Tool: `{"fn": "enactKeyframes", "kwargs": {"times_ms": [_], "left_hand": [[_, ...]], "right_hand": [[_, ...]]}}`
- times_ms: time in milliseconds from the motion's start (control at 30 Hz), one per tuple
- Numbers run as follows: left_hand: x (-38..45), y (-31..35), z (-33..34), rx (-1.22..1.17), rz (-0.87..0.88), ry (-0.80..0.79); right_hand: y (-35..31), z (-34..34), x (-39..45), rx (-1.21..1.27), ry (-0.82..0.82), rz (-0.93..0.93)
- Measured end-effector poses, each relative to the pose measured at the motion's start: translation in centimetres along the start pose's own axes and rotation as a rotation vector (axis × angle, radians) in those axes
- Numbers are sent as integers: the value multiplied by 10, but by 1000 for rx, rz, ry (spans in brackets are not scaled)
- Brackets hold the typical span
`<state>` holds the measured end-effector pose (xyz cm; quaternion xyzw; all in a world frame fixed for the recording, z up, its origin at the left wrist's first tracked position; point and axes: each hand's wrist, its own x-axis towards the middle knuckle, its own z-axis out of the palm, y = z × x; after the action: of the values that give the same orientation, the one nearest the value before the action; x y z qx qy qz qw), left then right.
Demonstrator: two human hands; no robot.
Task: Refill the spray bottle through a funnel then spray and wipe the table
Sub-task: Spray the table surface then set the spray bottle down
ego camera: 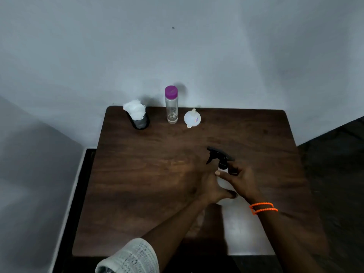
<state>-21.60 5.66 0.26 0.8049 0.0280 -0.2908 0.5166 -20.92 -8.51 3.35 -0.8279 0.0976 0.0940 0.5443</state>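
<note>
Progress: you look to be at the very start — the spray bottle [223, 180] has its black trigger head [219, 155] on, so I judge the unscrewing, filling, spraying and wiping are all yet to do.

Hands: your left hand [211, 187] wraps the lower body of the spray bottle; your right hand [239, 179] grips its upper part just under the trigger head, thumb across the front. Both hold it, right of centre in the frame, upright on the worktop [157, 174].

Spray bottle contents: the white body is translucent, but your hands cover most of it — I cannot tell the level.

Water bottle: the clear bottle with the purple cap [171, 104] stands capped at the upper middle; it seems to hold only a little liquid near the bottom, though that is hard to make out.

Funnel: the white funnel [192, 117] rests mouth-down, spout up, just right of the clear bottle, unused.

Wipes: a dark cup [140, 122] at the upper left of the worktop holds crumpled white tissue [135, 109].

Next: I'd expect you to twist the trigger head off.
</note>
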Motion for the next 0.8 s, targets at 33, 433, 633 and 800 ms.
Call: {"fn": "enactKeyframes", "kwargs": {"times_ms": [33, 433, 633, 800], "left_hand": [[8, 2, -5, 9, 54, -5], [110, 41, -63, 89, 82, 188], [174, 59, -70, 108, 146, 157], [207, 67, -61, 58, 203, 279]], "right_hand": [[-5, -2, 8, 54, 3, 0], [-35, -30, 116, 306, -44, -49], [-35, -37, 180, 288, -2, -89], [-26, -43, 220, 289, 11, -131]]}}
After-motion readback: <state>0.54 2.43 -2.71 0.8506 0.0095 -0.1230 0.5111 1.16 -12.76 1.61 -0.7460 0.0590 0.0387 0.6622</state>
